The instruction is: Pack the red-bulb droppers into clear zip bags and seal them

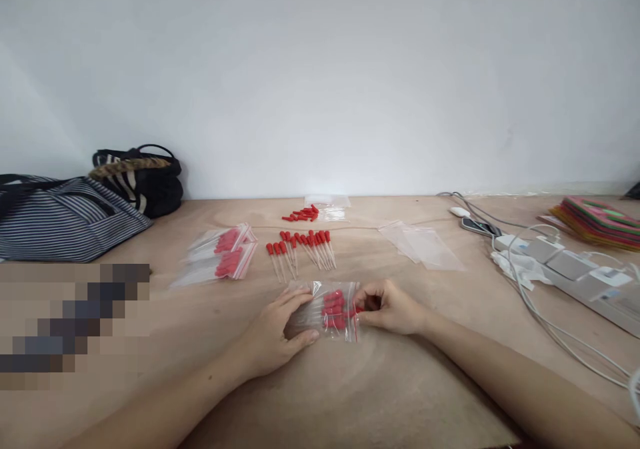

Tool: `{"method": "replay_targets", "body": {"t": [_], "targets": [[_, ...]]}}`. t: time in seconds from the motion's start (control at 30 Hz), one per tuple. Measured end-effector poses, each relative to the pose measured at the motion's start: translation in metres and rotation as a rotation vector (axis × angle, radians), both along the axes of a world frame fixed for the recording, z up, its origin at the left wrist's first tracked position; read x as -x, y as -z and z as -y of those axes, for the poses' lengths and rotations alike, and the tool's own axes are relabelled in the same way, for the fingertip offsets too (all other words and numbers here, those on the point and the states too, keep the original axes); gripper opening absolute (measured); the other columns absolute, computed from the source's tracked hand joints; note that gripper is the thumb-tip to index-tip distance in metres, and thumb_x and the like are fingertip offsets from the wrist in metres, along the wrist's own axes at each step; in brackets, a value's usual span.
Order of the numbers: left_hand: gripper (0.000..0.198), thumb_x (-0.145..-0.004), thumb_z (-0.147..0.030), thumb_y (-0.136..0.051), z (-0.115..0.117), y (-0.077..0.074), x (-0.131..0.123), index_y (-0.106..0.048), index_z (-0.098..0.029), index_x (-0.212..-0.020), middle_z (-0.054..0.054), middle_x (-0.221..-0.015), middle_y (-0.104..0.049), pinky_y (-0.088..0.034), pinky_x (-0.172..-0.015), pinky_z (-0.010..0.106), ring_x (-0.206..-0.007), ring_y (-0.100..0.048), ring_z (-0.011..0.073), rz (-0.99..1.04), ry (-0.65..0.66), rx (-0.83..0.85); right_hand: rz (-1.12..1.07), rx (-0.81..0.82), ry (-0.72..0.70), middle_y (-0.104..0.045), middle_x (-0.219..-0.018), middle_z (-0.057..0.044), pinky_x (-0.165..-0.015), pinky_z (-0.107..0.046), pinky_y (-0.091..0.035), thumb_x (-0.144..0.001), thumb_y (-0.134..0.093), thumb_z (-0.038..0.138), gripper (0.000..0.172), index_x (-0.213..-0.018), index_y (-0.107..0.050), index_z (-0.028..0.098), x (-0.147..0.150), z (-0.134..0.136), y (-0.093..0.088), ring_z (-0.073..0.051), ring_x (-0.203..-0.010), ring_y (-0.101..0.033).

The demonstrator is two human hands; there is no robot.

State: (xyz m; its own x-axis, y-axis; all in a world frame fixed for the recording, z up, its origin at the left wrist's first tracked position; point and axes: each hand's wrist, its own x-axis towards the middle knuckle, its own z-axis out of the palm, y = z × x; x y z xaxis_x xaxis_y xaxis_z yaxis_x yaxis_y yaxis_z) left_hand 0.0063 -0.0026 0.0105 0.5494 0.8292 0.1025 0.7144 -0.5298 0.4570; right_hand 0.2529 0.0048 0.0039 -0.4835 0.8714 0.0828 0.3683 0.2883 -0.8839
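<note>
Bag [351, 290], red-striped, lies under left hand [280, 329], fingers apart; right hand [395, 308] has fingers clamped on red bulb [358, 310].

Your clear, red-striped plastic zip bag [320, 289] lies at the frame's lower centre, holding clear, red-bulbed droppers [333, 309], bulbs rightward.

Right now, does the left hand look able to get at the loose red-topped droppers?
Probably yes: the loose droppers lie uncovered on the table, just beyond the bag. The left hand would likely have to leave that bag first, though.
</note>
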Motion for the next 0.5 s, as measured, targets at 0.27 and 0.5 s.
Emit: {"method": "replay_targets", "body": {"t": [0.27, 0.5], "targets": [[0.049, -0.076, -0.040, -0.054, -0.0001, -0.0013, 0.0000, -0.045, -0.017, -0.118, 0.010, -0.130, -0.043, -0.028, -0.100, 0.049, -0.122, -0.034, 0.0281, -0.013, 0.012, -0.013, -0.032, 0.102, -0.134, -0.053, -0.059, 0.002, -0.043, -0.018, -0.028, -0.073, -0.059, 0.037, 0.026, -0.084, -0.065, 0.014, 0.0051, 0.0031, -0.0009, -0.005, -0.047, -0.037], [0.050, -0.076, -0.043, -0.054, -0.0004, -0.0010, 0.0017, -0.046, -0.019, -0.118, 0.010, -0.129, -0.044, -0.033, -0.098, 0.047, -0.120, -0.037, 0.0282, 0.007, -0.002, -0.005, -0.179, 0.232, -0.046, -0.060, -0.064, 0.000, -0.045, -0.017, -0.035, -0.067, -0.065, 0.034, 0.024, -0.077, -0.057, 0.014, 0.0053, -0.0004, 0.0052, -0.007, -0.050, -0.048]]}}
